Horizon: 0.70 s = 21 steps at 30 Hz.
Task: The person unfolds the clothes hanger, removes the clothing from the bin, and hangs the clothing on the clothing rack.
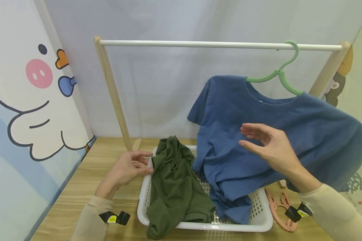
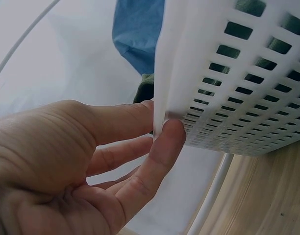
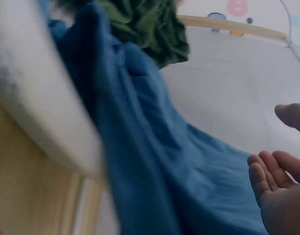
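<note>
My left hand (image 1: 128, 169) is at the left side of a white plastic laundry basket (image 1: 223, 227), its fingers and thumb pinching the rim in the left wrist view. A crumpled dark green garment (image 1: 176, 187) lies in the basket and hangs over its front rim. Above the basket, a blue T-shirt (image 1: 229, 134) is on a green hanger (image 1: 286, 78), which hooks over the rack's white bar. The shirt's lower part trails into the basket. My right hand (image 1: 273, 144) hovers in front of the shirt, fingers apart from the thumb and nothing between them.
The rack's white bar (image 1: 184, 44) runs across the back between wooden posts (image 1: 113, 90). Pink hangers (image 1: 279, 211) lie right of the basket on the wooden table (image 1: 69, 204). Cartoon-printed panels (image 1: 15, 127) stand at the left and right.
</note>
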### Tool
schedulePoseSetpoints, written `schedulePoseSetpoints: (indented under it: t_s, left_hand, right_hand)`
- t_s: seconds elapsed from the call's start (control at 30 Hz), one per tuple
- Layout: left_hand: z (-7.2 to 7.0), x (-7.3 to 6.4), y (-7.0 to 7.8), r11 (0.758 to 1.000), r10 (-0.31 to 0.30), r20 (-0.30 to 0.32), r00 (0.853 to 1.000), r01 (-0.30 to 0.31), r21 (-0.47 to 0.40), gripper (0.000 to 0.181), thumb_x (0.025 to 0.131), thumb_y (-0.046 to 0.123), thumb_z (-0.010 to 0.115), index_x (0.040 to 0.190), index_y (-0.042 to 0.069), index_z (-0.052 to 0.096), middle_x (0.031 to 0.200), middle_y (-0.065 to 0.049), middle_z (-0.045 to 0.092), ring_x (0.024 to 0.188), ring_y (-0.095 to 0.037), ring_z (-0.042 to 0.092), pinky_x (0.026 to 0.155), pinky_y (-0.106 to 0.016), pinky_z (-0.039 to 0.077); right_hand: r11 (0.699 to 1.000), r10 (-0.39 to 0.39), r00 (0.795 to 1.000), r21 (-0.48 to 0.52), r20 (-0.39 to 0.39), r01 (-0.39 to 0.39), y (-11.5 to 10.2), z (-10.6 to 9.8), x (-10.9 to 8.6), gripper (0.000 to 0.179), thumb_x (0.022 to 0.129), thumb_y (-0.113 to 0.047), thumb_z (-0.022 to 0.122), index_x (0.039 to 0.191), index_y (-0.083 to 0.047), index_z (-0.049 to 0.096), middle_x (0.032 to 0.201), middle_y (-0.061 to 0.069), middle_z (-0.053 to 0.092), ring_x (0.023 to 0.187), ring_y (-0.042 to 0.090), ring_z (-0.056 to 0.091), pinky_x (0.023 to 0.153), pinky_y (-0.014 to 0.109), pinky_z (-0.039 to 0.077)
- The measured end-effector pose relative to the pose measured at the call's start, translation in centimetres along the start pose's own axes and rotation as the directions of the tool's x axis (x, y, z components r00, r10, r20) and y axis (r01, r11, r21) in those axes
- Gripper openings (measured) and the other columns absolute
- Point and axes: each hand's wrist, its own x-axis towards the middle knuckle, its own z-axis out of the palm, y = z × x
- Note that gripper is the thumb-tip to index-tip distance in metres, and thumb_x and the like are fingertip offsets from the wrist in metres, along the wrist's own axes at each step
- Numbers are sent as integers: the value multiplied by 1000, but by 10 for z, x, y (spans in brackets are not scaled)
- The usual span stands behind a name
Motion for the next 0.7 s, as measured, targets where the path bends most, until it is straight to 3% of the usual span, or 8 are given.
schedulePoseSetpoints:
  t_s: [0.1,0.3,0.53,0.7]
  left_hand:
    - [-1,0,0,1000,-2,-3,1000,2,-1,59,97,7,88,151,-1,66,126,-22,71,96,-21,78,78,-32,63]
    - [-2,-1,0,1000,-13,-7,1000,13,-10,59,97,7,88,151,-1,66,126,-22,71,96,-21,78,77,-31,63]
    - [-2,-3,2,1000,-17,-10,1000,17,-8,59,97,8,89,151,0,66,126,-22,71,96,-21,78,77,-31,62]
    - [1,-3,2,1000,-19,-5,1000,19,-7,60,97,10,89,151,1,66,127,-21,71,96,-21,78,83,-40,64]
  right_hand:
    - [1000,8,999,-10,42,-8,10,5,-3,50,100,-10,86,147,-4,70,142,15,73,125,12,72,101,21,58]
    - [996,75,989,-60,128,-67,22,13,-9,49,99,-20,89,143,-8,73,140,9,75,125,22,74,99,23,60]
    - [985,105,976,-156,188,-76,34,22,-15,59,93,-29,94,145,-10,72,140,8,75,127,29,74,105,43,61]
    - [979,141,960,-175,242,-99,44,22,-20,63,90,-33,97,143,-9,73,137,9,77,126,30,75,105,41,61]
